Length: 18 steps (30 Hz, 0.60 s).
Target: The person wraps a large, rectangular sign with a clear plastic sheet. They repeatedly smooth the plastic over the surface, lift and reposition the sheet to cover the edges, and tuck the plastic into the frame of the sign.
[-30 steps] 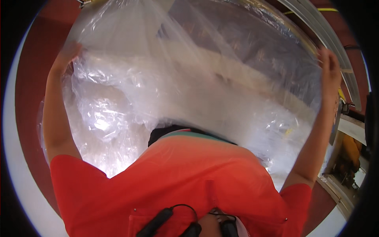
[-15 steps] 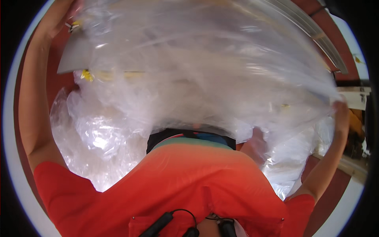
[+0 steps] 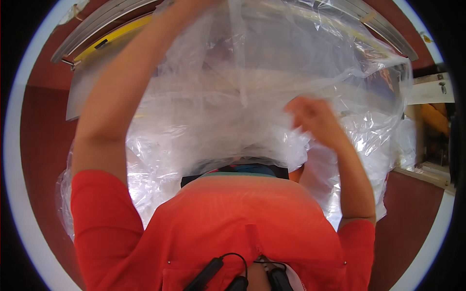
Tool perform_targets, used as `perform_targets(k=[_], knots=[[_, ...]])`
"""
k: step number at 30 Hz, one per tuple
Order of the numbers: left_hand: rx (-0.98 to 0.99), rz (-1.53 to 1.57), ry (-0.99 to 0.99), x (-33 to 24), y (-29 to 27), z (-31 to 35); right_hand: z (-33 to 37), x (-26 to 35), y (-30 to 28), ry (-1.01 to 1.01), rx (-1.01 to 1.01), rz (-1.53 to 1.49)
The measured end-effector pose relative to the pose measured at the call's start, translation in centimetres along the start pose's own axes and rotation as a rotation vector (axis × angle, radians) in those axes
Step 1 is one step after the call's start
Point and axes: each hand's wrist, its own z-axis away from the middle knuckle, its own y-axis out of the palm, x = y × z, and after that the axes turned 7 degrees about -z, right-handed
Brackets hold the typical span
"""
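A large sheet of clear plastic film (image 3: 272,63) spreads in loose folds across the work surface and reaches back over my lap. Over its right half hovers my right hand (image 3: 313,119), its fingers bent and smeared by motion. Whether they pinch any film, I cannot tell. My left forearm (image 3: 141,72) stretches forward across the film to the top edge of the view, and the left hand lies beyond that edge. Crumpled shiny film (image 3: 141,179) hangs at my left side, and more film (image 3: 374,136) bunches at the right.
Curved-looking metal rails (image 3: 107,24) run along the far left, with a yellow strip (image 3: 114,36) below. Another metal rail (image 3: 378,24) is at the far right. A grey panel edge (image 3: 75,97) sticks out at left. An open-fronted white cabinet (image 3: 432,92) stands to the right, above reddish floor (image 3: 407,218).
My left arm has swung from the far left toward the middle, its hand leaving view. The right hand has moved inward from the film's right edge. The film has settled flatter, uncovering the left rail.
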Motion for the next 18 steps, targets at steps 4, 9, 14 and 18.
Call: perform_targets(k=[4,9,14,18], knots=[[0.197,0.427,-0.587,-0.7,4.5,1.6,-3.2,-1.2,10.1,-0.277,0.042,-0.537],[-0.089,0.334,-0.502,-4.3,-1.4,3.1,-3.6,-0.5,10.7,-0.112,0.025,-0.639],[0.241,0.407,0.239,-11.6,-8.3,7.7,-2.5,0.0,10.4,-0.188,-0.045,-0.454],[0.235,0.272,0.295,-13.3,-8.0,10.6,-0.9,1.5,9.8,-0.177,0.126,-0.655]])
